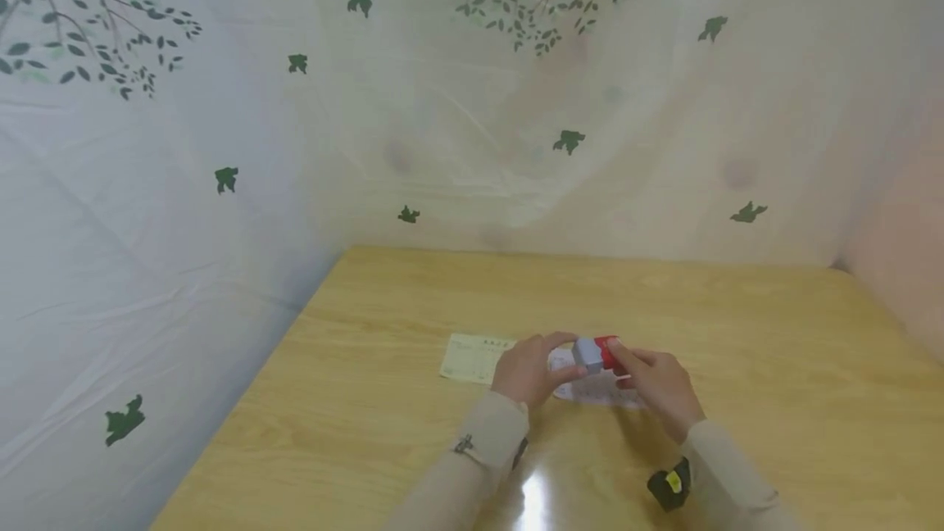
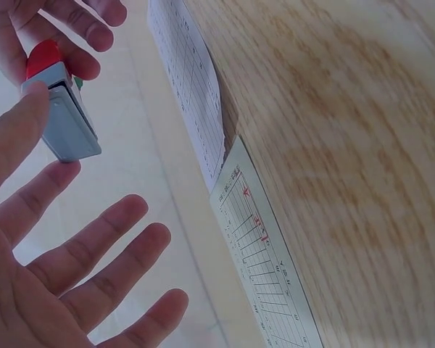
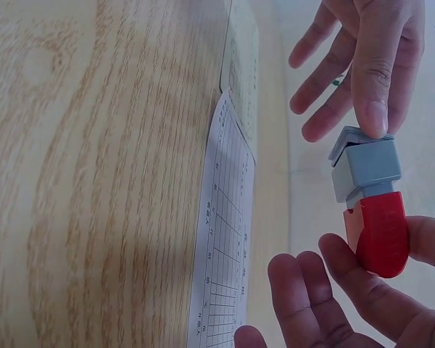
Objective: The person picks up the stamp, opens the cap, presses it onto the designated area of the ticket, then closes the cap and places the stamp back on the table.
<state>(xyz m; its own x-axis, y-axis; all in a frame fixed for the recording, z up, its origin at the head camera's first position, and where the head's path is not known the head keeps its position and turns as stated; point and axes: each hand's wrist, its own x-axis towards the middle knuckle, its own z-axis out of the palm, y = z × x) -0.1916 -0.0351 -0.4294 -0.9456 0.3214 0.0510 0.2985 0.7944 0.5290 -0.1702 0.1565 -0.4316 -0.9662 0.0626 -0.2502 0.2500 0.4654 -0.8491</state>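
Both hands hold a stamp with a red handle (image 1: 608, 352) and a grey body (image 3: 373, 163) above the table. My left hand (image 1: 522, 371) pinches the grey cap (image 2: 71, 130) at the stamp's end between thumb and index finger; its other fingers are spread. At the other end, my right hand (image 1: 660, 390) grips the red handle between thumb and fingers. In the right wrist view the cap sits slightly tilted, with a dark gap between it and the body. Beneath the hands lies a white printed form (image 1: 601, 392), partly hidden. A pale green printed slip (image 1: 468, 357) lies to its left.
The papers rest on a wood-grain table (image 1: 354, 400). A pale curtain (image 1: 472, 129) printed with branches and green birds hangs behind the table and along its left. A black device with a yellow mark (image 1: 669, 485) is at the right wrist.
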